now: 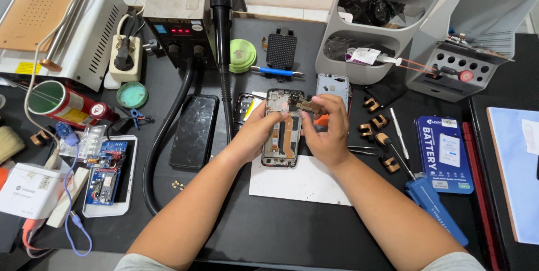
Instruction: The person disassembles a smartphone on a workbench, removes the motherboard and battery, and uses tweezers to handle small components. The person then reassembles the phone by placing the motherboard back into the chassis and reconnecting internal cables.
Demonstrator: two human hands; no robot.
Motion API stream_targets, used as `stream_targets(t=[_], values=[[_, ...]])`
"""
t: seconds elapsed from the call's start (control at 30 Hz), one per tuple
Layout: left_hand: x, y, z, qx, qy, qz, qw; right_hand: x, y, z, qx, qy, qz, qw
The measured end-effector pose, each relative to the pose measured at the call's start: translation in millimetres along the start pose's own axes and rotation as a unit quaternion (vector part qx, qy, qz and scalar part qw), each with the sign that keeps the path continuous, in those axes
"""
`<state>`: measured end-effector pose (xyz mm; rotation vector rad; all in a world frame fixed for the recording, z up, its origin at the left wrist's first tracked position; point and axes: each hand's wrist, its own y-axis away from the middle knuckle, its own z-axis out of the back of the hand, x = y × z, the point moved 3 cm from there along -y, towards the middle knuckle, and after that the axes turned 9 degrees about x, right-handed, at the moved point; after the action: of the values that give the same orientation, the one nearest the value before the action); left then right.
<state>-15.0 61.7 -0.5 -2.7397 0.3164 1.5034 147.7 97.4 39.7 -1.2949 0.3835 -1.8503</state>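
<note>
An opened phone frame [282,136] with its insides exposed lies upright on a white sheet [297,184] at the middle of the black desk. My left hand [255,133] grips the frame's left edge. My right hand [327,131] pinches a small brownish circuit board [303,104] at the top of the frame, fingers closed on it. A second phone back cover [332,85] lies just behind my right hand.
A dark phone screen [194,131] lies left of the frame beside a thick black hose [163,142]. A hot-air station [179,18] stands behind. Tweezers and a screwdriver [397,133] lie right, near a blue battery box [444,153]. Grey organisers [382,24] stand at the back right.
</note>
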Motion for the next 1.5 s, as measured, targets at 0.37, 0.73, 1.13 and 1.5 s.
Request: stream_targets(t=[0.37, 0.73, 1.13, 1.5], values=[[2.5, 0.0, -1.3, 0.021, 0.003, 0.003, 1.000, 1.2, 1.2, 0.0, 0.001, 0.048, 0.017, 0.999], [-1.9, 2.0, 1.4, 0.015, -0.055, -0.020, 0.998, -3.9, 5.2, -1.6, 0.004, 0.047, 0.013, 0.999], [0.6, 1.5, 1.3, 0.034, -0.082, -0.023, 0.996, -8.1, 4.3, 1.4, 0.034, 0.056, 0.044, 0.997], [0.5, 1.9, 3.8, 0.017, -0.120, -0.041, 0.992, 0.6, -2.8, -1.3, 0.087, 0.101, 0.022, 0.991]])
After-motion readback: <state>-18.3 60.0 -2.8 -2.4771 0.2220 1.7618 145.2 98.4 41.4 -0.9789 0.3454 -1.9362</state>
